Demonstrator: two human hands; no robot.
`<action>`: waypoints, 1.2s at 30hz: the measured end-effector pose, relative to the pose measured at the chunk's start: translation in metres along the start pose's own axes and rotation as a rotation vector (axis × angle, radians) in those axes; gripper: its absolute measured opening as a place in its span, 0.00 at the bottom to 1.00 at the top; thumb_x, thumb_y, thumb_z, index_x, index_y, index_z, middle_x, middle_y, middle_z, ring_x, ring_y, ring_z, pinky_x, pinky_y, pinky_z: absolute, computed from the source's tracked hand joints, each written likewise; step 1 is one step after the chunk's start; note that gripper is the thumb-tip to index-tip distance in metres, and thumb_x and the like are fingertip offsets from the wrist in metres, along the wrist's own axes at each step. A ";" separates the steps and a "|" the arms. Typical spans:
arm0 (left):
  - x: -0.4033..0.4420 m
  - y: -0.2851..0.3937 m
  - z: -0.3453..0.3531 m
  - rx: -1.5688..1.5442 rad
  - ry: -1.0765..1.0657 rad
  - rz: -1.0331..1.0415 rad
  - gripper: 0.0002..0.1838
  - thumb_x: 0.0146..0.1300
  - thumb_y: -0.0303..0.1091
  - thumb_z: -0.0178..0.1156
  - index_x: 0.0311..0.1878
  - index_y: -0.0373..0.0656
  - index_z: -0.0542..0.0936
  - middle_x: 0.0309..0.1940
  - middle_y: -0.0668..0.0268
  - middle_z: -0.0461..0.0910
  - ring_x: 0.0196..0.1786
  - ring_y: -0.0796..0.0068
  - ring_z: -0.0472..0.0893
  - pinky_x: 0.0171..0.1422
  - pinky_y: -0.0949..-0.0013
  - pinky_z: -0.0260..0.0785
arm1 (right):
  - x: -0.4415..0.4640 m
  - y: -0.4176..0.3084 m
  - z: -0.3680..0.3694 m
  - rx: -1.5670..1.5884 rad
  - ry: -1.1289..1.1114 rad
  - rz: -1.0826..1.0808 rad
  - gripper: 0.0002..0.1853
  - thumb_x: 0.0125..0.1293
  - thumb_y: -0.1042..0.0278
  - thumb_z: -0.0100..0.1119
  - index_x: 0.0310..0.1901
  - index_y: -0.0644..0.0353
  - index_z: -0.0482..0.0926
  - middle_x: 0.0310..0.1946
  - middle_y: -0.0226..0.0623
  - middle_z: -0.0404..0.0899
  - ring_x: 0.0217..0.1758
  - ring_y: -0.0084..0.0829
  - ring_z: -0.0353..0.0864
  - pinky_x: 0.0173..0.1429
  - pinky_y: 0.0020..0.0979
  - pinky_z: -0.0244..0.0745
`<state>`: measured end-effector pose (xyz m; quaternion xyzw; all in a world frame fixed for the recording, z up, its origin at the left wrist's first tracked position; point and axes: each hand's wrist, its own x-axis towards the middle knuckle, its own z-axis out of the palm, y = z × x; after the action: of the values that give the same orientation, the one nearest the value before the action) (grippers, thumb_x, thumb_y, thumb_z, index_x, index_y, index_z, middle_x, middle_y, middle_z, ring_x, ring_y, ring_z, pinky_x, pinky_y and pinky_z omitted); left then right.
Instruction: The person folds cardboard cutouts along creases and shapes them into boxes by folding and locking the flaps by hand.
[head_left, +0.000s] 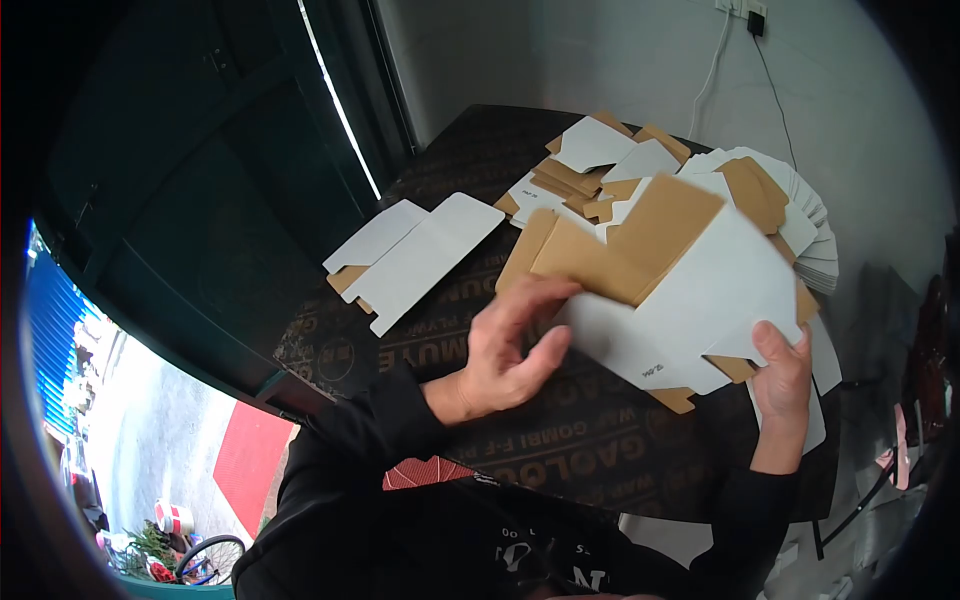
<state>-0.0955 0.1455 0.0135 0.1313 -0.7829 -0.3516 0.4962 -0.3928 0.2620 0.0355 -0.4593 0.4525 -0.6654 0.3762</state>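
A partly folded white and brown cardboard piece is held up over the dark printed table. My right hand grips its lower right corner, thumb on the white face. At its left side, my left hand has its fingers curved and its thumb apart, beside the brown flap; whether the fingertips touch the card cannot be made out. Farther left on the table lies a flat white folded carton with small brown tabs.
Behind the held card, white and brown cartons lie in a loose pile, with a fanned stack of white cards at the right. A dark door stands left. Cables hang on the wall. A tripod-like leg is beside the table.
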 end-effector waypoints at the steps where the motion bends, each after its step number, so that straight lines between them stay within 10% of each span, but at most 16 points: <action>1: 0.004 -0.003 -0.002 0.050 0.116 0.244 0.19 0.64 0.31 0.59 0.57 0.34 0.75 0.51 0.57 0.76 0.48 0.70 0.75 0.45 0.70 0.71 | 0.000 -0.003 0.000 0.028 0.053 -0.036 0.27 0.62 0.70 0.64 0.63 0.67 0.72 0.53 0.45 0.81 0.50 0.33 0.83 0.55 0.27 0.77; 7: 0.010 -0.016 -0.015 0.223 0.380 0.235 0.26 0.67 0.37 0.57 0.63 0.32 0.67 0.56 0.53 0.71 0.56 0.63 0.71 0.52 0.66 0.70 | -0.006 -0.010 0.004 0.050 0.234 -0.142 0.26 0.63 0.71 0.63 0.63 0.67 0.72 0.53 0.44 0.81 0.50 0.33 0.83 0.57 0.29 0.76; 12: 0.014 -0.026 -0.016 -0.415 0.395 -0.385 0.32 0.68 0.44 0.58 0.65 0.30 0.63 0.56 0.50 0.70 0.51 0.61 0.75 0.49 0.67 0.73 | -0.015 -0.019 0.007 -0.218 0.114 -0.367 0.17 0.63 0.77 0.62 0.54 0.68 0.79 0.46 0.41 0.85 0.43 0.29 0.83 0.51 0.24 0.76; 17: 0.017 -0.049 -0.047 -1.334 -0.275 -0.626 0.28 0.69 0.40 0.57 0.63 0.30 0.66 0.57 0.47 0.70 0.50 0.61 0.77 0.52 0.65 0.75 | -0.050 -0.043 0.026 -0.738 -0.239 -0.431 0.18 0.55 0.79 0.64 0.50 0.65 0.83 0.43 0.37 0.86 0.37 0.28 0.75 0.47 0.29 0.73; 26: 0.016 -0.036 -0.028 -0.420 -0.227 -0.766 0.26 0.57 0.23 0.61 0.61 0.28 0.71 0.54 0.47 0.75 0.49 0.62 0.79 0.52 0.70 0.76 | -0.114 -0.024 0.063 -1.358 -0.495 -0.647 0.14 0.56 0.76 0.61 0.46 0.62 0.83 0.54 0.36 0.81 0.53 0.33 0.74 0.57 0.32 0.70; 36: 0.014 -0.034 -0.013 -0.070 -0.258 -0.667 0.24 0.53 0.18 0.63 0.56 0.38 0.77 0.49 0.55 0.78 0.44 0.67 0.78 0.50 0.71 0.75 | -0.119 -0.042 0.049 -1.478 -0.741 -0.291 0.18 0.56 0.79 0.57 0.51 0.64 0.78 0.58 0.40 0.75 0.65 0.38 0.70 0.65 0.35 0.67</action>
<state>-0.0953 0.1076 0.0032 0.3171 -0.7407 -0.5344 0.2554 -0.3149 0.3717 0.0513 -0.8303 0.5554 -0.0456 0.0129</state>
